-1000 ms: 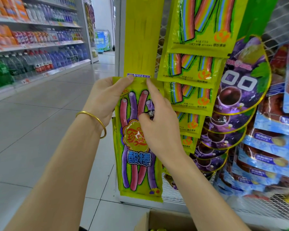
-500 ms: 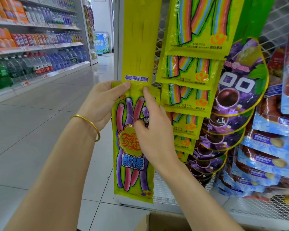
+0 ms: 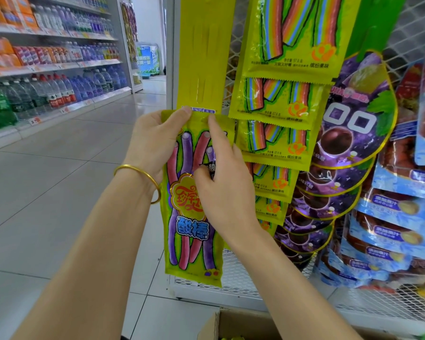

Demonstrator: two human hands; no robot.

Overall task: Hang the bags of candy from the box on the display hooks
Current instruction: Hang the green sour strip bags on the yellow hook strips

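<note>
A yellow-green candy bag with pink and purple sticks printed on it hangs upright in front of me. My left hand grips its top left corner, thumb on the front. My right hand lies over the bag's upper right, index finger pressing the top edge against the bottom end of a yellow slotted hanging strip. Whether the bag's hole is caught on a tab is hidden by my fingers. The cardboard box shows at the bottom edge, open.
Rainbow-stripe candy bags hang in a column right of the strip, then purple grape gummy bags and blue-red bags on a white wire rack. Drink shelves line the aisle's left side over tiled floor.
Both hands have lifted the bag a little, so its top edge now meets the strip's lower end. The grip of each hand is the same.
</note>
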